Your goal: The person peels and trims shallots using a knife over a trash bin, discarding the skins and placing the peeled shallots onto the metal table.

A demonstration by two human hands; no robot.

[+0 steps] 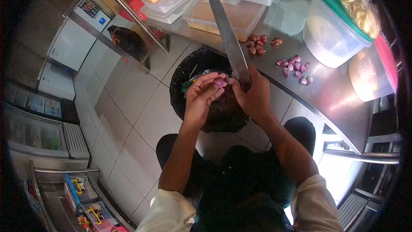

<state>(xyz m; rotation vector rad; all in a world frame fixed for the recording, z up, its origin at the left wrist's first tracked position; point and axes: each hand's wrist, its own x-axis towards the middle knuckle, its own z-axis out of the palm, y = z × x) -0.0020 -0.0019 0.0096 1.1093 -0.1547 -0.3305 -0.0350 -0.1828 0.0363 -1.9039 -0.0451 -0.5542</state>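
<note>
1. Shallot (219, 82), small and purple-pink, seen in the head view: it is held in the air above the bin (177, 96), a round container lined with black plastic on the tiled floor (143, 120). Holding it there is probably meant to let loose bits drop into the bin.

2. Left hand (200, 99), above the bin's left part: its fingers are pinched together on the shallot, which sits at their very tips. Such a light grip seems chosen to leave most of its surface within reach.

3. Right hand (257, 96), above the bin's right edge: its fingers are wrapped around the handle end of a large knife (227, 30), with the handle itself hidden. Its thumb reaches towards the shallot, just beside it; whether they touch, I cannot tell. The blade points up and away, past the bin's far side, which likely keeps the tip clear of the left hand.

4. Beyond the bin and to its right is a metal tabletop (326, 96). Brownish, skin-covered shallots (259, 43) lie on the part nearer the bin; smoother, pinker shallots (297, 65) lie farther right of it. The two groups lie apart, presumably so they do not mix, and near enough to the bin for easy reach.
</note>
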